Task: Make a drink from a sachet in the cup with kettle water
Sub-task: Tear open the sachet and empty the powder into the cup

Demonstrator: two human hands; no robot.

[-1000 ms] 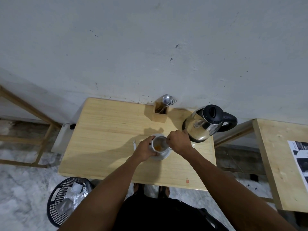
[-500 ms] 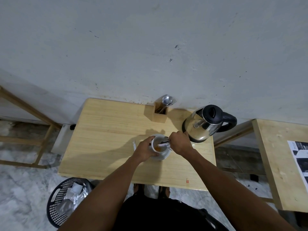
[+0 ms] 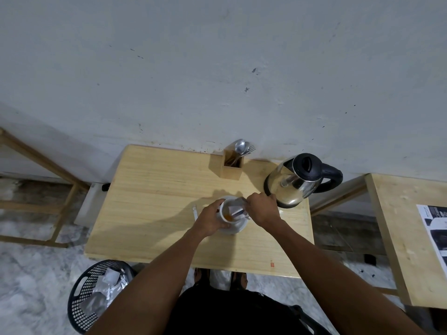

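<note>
Where wall meets floor, perhaps-wooden table (image 3: 154, 213).

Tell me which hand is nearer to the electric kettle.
Right. The right hand holds a sachet over the cup, just beside the kettle base. The left hand grips the cup's far side, farther from the kettle.

I can read no text anywhere. The printed sheet (image 3: 435, 228) on the side worktop (image 3: 399, 238) is too blurred to read.
</note>
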